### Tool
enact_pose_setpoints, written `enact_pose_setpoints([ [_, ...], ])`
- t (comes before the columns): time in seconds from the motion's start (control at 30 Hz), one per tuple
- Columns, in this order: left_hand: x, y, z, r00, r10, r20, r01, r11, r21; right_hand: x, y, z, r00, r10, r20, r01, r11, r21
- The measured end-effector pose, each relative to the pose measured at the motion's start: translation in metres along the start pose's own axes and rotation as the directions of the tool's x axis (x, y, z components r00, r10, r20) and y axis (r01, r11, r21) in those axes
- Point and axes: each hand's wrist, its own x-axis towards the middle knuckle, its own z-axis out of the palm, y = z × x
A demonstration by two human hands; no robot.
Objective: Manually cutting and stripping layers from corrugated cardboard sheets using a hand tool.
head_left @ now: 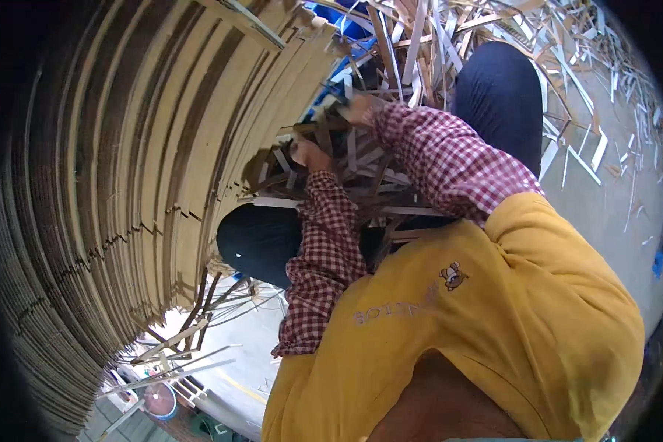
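Reaching forward, my left hand is curled beside the edge of a tall stack of cardboard sheets. Its fingertips show pale and blurred, and what they grip is too unclear to name. My right hand is a little farther off and to the right, smeared by motion, close to the stack's ragged far edge. Around and below both hands lies a heap of narrow cardboard strips, some brown and some white. Red-and-white checked sleeves cover both forearms.
The stack's layers fill the left side. More loose strips pile up at the far side and scatter over the grey floor on the right. My dark-clad knees flank the heap. A round reddish fan-like object stands at the lower left.
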Motion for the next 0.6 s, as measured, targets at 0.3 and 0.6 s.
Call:
enact_pose_setpoints([
  [0.3, 0.005, 0.054, 0.009, 0.857, -0.508, 0.081, 0.508, 0.809, -0.296, -0.036, 0.052, -0.001, 0.973, -0.033, 0.228, 0.097, 0.957, -0.274],
  [0.6, -0.037, 0.068, -0.027, 0.816, 0.216, 0.536, -0.403, 0.878, 0.260, -0.029, -0.006, -0.094, 0.997, -0.078, 0.001, 0.078, 0.986, -0.150],
])
